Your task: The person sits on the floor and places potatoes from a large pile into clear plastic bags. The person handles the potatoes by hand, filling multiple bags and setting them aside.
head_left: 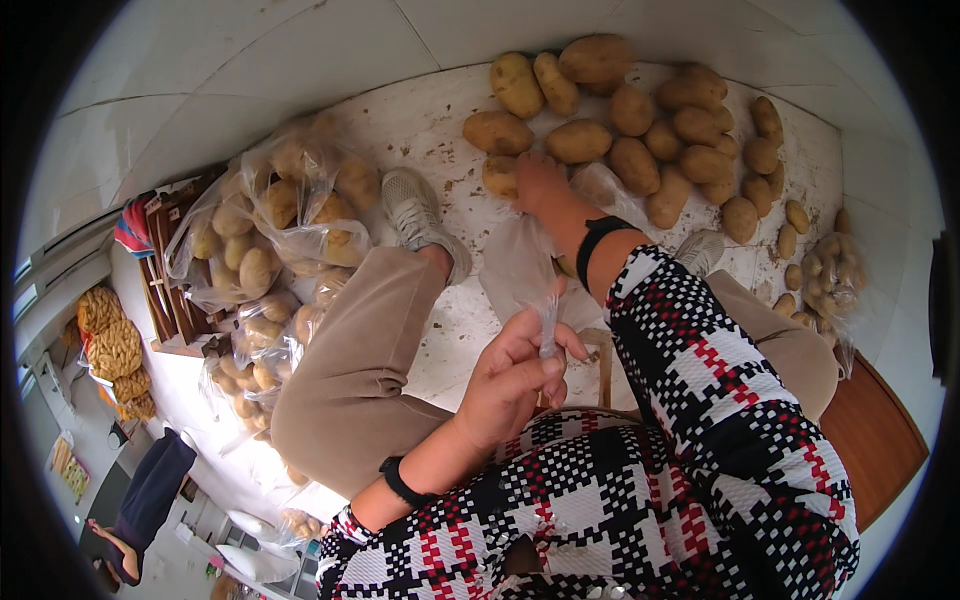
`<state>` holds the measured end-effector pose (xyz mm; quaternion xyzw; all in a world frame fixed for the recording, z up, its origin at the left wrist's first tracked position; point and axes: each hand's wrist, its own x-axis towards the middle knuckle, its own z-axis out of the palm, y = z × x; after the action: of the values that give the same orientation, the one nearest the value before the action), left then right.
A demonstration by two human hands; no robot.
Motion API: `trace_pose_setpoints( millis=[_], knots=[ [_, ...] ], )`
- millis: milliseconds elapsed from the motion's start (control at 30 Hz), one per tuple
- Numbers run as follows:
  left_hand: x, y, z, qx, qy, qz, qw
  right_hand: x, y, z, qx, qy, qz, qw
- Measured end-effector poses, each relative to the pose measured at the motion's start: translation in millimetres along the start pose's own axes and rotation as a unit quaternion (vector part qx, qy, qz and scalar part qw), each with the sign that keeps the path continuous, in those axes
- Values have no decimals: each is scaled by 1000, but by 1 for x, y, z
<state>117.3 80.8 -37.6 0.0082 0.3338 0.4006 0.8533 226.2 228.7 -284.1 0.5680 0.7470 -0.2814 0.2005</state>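
Note:
My left hand [512,372] pinches the gathered top of a clear plastic bag [515,275], which hangs crumpled between my legs. My right hand [540,180] reaches up past the bag, its fingers curled on a potato [500,176] at the front of a spread of loose potatoes [632,165]. Another clear bag [605,190] lies just right of that hand, partly behind it. My forearms come in from the lower edge.
Bagged potatoes [240,250] pile at left beside a wooden crate [185,340]. Orange mesh sacks [110,350] lie farther left; another person [150,500] is at lower left. A potato bag [830,280] and brown board [880,430] are at right. A tiled wall [330,50] borders the back.

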Motion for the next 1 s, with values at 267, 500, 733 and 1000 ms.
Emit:
trace_pose_setpoints(
  millis=[267, 500, 733, 1000],
  knots=[
    [3, 7, 0, 24, -11, 5, 1000, 6, 11, 13, 61, 8, -6, 998],
    [1, -3, 7, 22, 48, 88, 995, -52, 21, -77, 548, -84, -29, 832],
    [-1, -8, 6, 44, 127, 112, 985, -145, 45, -111, 804, -251, -179, 508],
    [-4, -15, 9, 57, 131, 100, 985, -177, 28, -84, 373, -336, -120, 857]
  ],
)
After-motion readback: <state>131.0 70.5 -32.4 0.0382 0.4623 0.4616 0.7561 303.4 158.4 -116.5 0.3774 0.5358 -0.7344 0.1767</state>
